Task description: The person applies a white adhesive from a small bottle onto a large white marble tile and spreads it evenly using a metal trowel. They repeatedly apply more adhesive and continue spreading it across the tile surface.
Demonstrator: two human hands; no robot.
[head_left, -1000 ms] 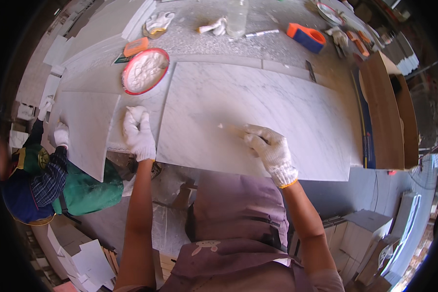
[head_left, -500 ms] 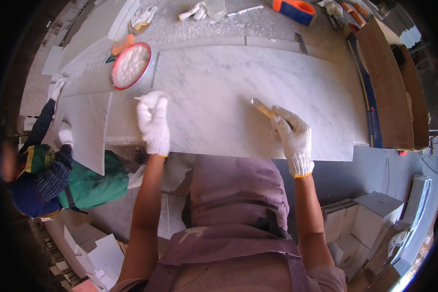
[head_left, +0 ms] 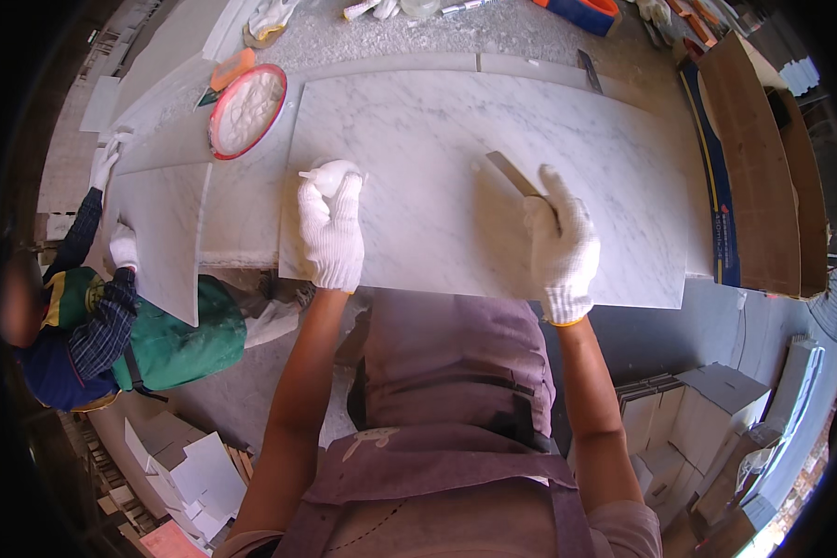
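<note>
A large white marble-patterned slab lies flat before me on the bench. Over its left part, my gloved left hand is closed around a small white rounded thing with a pointed tip; its exact kind is unclear. My gloved right hand grips a putty knife above the slab's right half, the flat metal blade pointing up and left. The glove hides most of its handle. Beyond the slab's upper left corner, a red-rimmed bowl holds white paste.
An open cardboard box stands at the right. An orange block lies behind the bowl. At the left, a co-worker's gloved hand rests on a smaller marble-patterned slab. A blue-and-orange tool lies at the back.
My left hand has moved right, onto the slab's area, with the white thing. The putty knife has turned in my right hand, showing its blade more broadly. The whole view has shifted slightly.
</note>
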